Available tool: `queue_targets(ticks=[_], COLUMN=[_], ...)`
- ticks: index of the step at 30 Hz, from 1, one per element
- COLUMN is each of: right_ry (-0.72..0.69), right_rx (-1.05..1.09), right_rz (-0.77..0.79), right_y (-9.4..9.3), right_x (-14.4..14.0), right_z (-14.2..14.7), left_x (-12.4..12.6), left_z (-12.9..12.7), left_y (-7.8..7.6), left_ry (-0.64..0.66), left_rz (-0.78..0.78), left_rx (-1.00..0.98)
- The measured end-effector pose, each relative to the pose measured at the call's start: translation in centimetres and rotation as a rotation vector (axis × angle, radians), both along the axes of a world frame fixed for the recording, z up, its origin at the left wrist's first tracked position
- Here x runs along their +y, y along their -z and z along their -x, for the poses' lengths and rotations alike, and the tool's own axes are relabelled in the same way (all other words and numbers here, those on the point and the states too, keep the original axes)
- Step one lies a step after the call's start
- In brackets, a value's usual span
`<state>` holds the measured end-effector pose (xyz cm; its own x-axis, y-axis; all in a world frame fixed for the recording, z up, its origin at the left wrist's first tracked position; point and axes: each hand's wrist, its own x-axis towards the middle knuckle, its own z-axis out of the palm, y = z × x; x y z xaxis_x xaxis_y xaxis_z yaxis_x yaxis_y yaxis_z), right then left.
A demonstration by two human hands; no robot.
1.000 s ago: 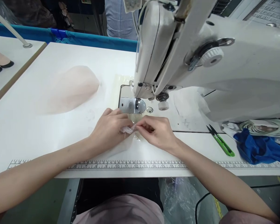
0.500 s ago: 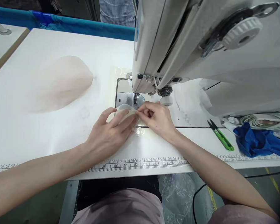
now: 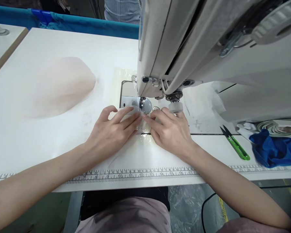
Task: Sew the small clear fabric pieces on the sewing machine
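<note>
My left hand (image 3: pixel 113 129) lies with fingers outstretched on a thin, sheer, whitish piece of fabric (image 3: pixel 135 110), its fingertips just before the sewing machine's presser foot (image 3: pixel 141 103). From the right, my right hand (image 3: pixel 169 131) meets it; the index fingertip presses down close to the left fingertips, and the other fingers are bent and apart. Most of the fabric is hidden by the hands or blends into the white table. Under the foot shows the metal needle plate (image 3: pixel 129 101). The white machine head (image 3: pixel 165 42) stands over the right hand.
A sheer beige fabric piece (image 3: pixel 65 85) lies on the table to the left. Green thread snips (image 3: pixel 237 147) and a blue cloth (image 3: pixel 275 149) are at the right. A printed ruler (image 3: pixel 135 174) runs along the front edge. Behind the table, a person in a striped top (image 3: pixel 122 11) is partly visible.
My right hand has gone from a pinch at the fabric's edge to separated fingers pressing beside the foot. My left hand has shifted slightly forward toward the foot. The view has moved a little.
</note>
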<state>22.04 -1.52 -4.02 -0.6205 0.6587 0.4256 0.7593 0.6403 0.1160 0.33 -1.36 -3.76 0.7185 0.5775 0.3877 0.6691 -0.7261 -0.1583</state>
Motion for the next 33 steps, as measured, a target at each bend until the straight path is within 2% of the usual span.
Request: queue_targets(ticks=[5,15,25,33], right_ry=[0.023,0.052,0.063,0.057], right_rx=[-0.048,-0.07,-0.072,-0.054], right_rz=[0.011,0.041,0.006,-0.017], right_y=[-0.12,0.01,0.19,0.22], right_x=[-0.05,0.1,0.14,0.29], right_z=[0.12,0.17,0.18,0.19], left_x=[0.32,0.95,0.68,0.78], left_z=[-0.24,-0.58,-0.79,-0.76], left_y=[-0.18,0.04,0.17,0.05], left_ry=[0.001,-0.031,-0.032,-0.037], left_rz=[-0.037,0.132,-0.022,0.005], left_rx=[-0.002,-0.115,-0.058,-0.051])
